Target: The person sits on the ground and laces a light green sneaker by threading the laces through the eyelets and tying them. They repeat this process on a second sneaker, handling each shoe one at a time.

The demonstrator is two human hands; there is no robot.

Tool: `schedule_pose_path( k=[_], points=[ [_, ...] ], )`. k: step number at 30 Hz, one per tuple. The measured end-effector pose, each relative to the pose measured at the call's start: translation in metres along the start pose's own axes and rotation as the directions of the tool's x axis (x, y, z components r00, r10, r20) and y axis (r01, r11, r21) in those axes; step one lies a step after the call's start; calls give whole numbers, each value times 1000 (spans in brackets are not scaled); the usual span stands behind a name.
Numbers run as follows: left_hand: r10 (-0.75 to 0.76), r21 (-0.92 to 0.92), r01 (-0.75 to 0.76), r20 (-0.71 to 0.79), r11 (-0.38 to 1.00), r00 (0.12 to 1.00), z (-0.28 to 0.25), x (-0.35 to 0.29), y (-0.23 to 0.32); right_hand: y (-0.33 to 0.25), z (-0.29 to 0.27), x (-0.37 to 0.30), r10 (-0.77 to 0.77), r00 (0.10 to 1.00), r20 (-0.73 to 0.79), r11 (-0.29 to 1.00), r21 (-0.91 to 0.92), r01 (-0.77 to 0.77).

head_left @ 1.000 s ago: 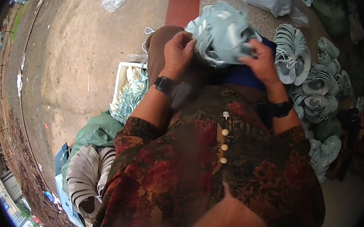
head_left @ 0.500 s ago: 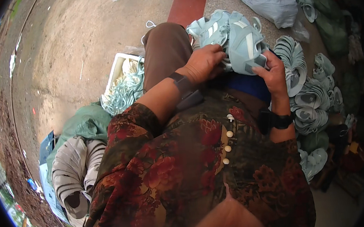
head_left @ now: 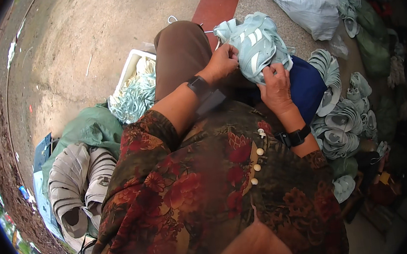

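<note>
Pale blue-green shoe uppers [head_left: 255, 38] with white stripes sit in a bunch above my lap, beyond my knees. My right hand [head_left: 277, 86] grips the near edge of the bunch, thumb and fingers closed on the material. Just left of the bunch is my left hand [head_left: 223, 63], its thumb and fingertips pinched together. Whatever lies in that pinch is too small to make out. A thin metal rod [head_left: 208, 31] shows between my left knee and the uppers.
A white box [head_left: 131, 65] of pale laces [head_left: 134, 95] stands left of my leg. Grey-beige stacked uppers [head_left: 69, 184] lie by a green sack [head_left: 88, 130]. More pale uppers [head_left: 342, 116] are piled at the right, below a white bag [head_left: 307, 7].
The uppers have turned, so the white stripes face up more. My right hand has moved left along their near edge. My left hand has drawn left, off the bunch.
</note>
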State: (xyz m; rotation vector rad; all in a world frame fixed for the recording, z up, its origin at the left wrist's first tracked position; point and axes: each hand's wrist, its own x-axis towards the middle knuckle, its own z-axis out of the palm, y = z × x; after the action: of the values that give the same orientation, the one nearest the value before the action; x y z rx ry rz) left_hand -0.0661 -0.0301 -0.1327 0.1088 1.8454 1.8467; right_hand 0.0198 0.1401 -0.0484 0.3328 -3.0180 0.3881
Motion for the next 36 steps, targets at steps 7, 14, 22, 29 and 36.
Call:
schedule_pose_path(
  k=[7,14,22,29,36],
  points=[
    [-35,-160,14,-132,987,991,-3,5,-14,89,-61,1,462,880,109,419,848,-326],
    [-22,-60,14,-126,998,992,-1,28,-35,53,-101,-3,239,958,157,717,637,-283],
    [-375,-280,352,-31,893,927,2,31,-25,33,-8,8,15,994,113,875,480,-68],
    [-339,-467,427,263,775,903,9,47,-25,45,-7,7,9,946,325,917,375,-138],
    [34,-62,-33,16,998,999,63,-5,70,60,-24,-12,26,967,254,841,517,-158]
  ],
)
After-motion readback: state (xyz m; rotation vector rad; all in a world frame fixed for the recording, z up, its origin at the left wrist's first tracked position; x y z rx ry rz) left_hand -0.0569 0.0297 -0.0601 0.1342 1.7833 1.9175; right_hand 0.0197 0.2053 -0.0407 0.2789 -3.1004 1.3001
